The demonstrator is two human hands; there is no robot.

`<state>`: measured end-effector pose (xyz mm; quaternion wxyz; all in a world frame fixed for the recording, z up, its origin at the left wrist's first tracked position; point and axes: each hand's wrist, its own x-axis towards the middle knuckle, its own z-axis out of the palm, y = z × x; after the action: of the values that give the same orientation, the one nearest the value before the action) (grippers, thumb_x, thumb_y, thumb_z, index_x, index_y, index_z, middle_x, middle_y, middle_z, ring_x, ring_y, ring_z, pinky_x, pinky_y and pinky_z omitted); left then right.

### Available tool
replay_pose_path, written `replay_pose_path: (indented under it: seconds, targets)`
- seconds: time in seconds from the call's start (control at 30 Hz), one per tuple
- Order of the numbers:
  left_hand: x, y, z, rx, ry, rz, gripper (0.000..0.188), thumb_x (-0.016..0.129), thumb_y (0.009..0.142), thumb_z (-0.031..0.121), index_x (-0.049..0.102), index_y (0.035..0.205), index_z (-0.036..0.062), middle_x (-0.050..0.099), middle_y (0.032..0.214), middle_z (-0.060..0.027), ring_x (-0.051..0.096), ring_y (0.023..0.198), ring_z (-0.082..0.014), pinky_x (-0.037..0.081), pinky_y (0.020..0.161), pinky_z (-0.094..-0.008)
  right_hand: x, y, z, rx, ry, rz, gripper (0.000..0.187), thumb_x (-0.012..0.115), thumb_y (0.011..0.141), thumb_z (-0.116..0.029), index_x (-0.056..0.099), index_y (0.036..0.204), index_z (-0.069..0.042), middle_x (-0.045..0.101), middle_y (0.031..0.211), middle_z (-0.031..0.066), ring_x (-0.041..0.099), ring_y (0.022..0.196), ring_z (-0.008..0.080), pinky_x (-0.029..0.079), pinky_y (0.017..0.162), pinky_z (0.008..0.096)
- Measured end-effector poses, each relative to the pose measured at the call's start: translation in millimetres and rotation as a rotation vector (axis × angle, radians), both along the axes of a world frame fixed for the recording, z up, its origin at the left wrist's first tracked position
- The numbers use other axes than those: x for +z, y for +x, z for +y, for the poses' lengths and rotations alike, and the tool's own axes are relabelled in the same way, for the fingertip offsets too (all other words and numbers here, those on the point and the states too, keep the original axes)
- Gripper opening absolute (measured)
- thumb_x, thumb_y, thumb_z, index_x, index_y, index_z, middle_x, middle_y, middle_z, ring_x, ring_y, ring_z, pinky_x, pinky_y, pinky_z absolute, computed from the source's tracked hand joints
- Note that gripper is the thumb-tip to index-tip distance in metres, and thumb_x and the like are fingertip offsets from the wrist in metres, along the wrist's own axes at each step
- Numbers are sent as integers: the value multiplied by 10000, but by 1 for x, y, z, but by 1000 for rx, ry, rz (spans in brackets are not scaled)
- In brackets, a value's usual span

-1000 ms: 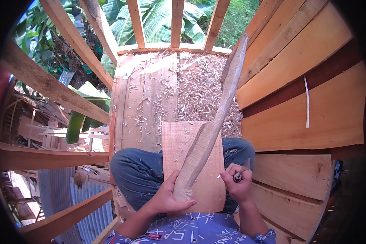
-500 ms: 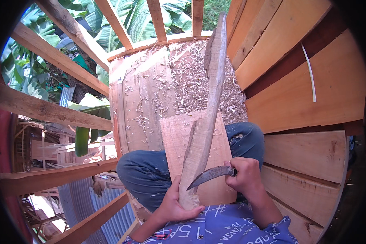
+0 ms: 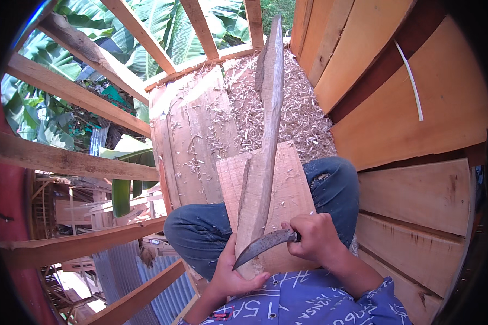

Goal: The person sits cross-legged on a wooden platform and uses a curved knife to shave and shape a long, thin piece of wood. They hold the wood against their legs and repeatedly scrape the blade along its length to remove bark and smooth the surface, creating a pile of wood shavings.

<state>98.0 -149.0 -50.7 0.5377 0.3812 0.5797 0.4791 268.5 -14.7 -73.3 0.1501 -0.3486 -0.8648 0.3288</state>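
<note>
A long, rough-hewn piece of wood (image 3: 268, 130) stretches away from my body, its near end gripped by my left hand (image 3: 234, 275). My right hand (image 3: 315, 237) is closed round the handle of a knife with a curved, dark blade (image 3: 267, 242). The blade lies across the wood's near end, its tip close to the fingers of my left hand. Beneath the wood, a flat rectangular board (image 3: 290, 189) rests over my lap between my bent knees. My palm hides part of the wood's lower end.
Wood shavings (image 3: 303, 114) cover much of the plank floor (image 3: 198, 116) ahead. A plank wall (image 3: 401, 92) closes the right side, with a pale thin strip (image 3: 410, 81) on it. Slatted railing (image 3: 76, 162) runs along the left and far sides, with banana leaves (image 3: 184, 32) beyond.
The long wood's far end has swung slightly left. My right hand and the knife have shifted left and a little nearer, bringing the blade tip closer to my left hand.
</note>
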Motion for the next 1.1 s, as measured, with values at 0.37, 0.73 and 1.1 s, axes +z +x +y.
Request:
replay_pose_path:
  seconds: [0.37, 0.73, 1.1]
  targets:
    - [-6, 28, -18, -51, -54, -10, 759, 832, 660, 203, 406, 1247, -22, 519, 1010, -75, 512, 919, -124, 433, 773, -262, -7, 26, 66, -495, -77, 153, 189, 597, 747, -61, 524, 600, 33, 489, 550, 206, 482, 468, 365, 371, 444, 367]
    - [-3, 7, 5, 106, -196, -99, 613, 818, 728, 136, 432, 1185, 3, 578, 976, -87, 578, 916, -118, 477, 802, -274, 4, -21, 12, -65, -580, 492, 273, 680, 866, -216, 593, 951, 29, 592, 626, 77, 576, 534, 136, 443, 484, 317]
    - [-11, 7, 18, -161, -359, -1099, 480, 693, 773, 133, 428, 1143, -22, 513, 805, -111, 578, 767, -237, 493, 685, -394, -20, -7, 11, 61, -528, 394, 161, 706, 786, -114, 621, 709, -2, 561, 547, 48, 548, 507, 71, 418, 456, 259]
